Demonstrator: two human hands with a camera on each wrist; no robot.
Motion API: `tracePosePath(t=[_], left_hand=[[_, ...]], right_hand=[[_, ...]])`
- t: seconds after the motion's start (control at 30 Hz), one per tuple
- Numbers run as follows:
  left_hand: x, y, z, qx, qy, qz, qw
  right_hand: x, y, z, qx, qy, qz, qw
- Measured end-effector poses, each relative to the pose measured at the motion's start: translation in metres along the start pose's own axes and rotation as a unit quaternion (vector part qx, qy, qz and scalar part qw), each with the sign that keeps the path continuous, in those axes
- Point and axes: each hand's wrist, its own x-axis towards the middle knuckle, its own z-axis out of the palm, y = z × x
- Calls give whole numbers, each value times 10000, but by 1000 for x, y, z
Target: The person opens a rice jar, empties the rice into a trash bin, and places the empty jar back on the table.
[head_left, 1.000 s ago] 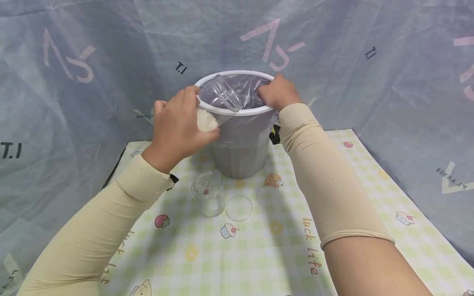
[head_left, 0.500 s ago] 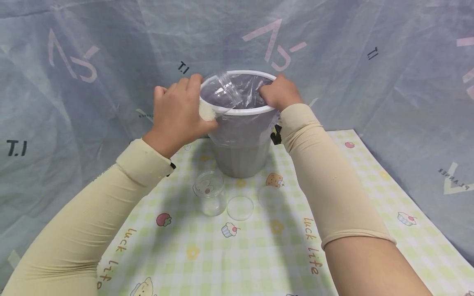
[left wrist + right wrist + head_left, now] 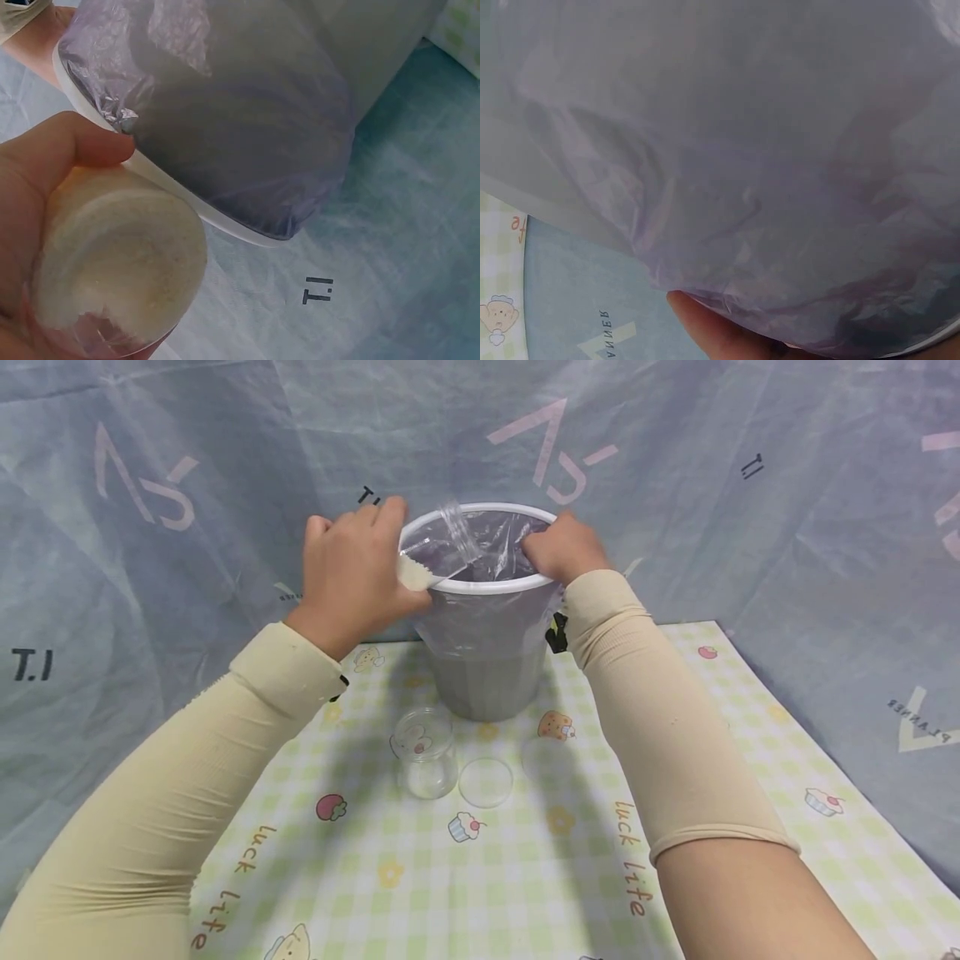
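My left hand grips a clear plastic jar tilted over the left side of the bin's rim, its mouth pointing into the bin. A white, grainy mass sits at the jar's base; the left wrist view shows the jar bottom close up. The grey trash bin has a white rim and a clear bin bag folded over it. On the rim's right side, my right hand holds the rim and bag, fingertips hidden inside. The right wrist view shows the thumb against the bag.
In front of the bin, a second clear jar stands on the checkered tablecloth. To its right lies a clear round lid, with another faint transparent disc beside it. A grey-blue cloth hangs behind and at the sides.
My left hand has risen slightly and tipped the jar further, so its mouth points more steeply into the bin. The right hand keeps its place on the rim.
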Motion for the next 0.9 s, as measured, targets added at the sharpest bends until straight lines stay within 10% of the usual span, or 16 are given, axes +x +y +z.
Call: tracePosePath(t=[0.9], left_hand=[[26, 8, -2, 553, -340, 681, 9956]], right_hand=[[0, 7, -2, -25, 76, 5, 10000]])
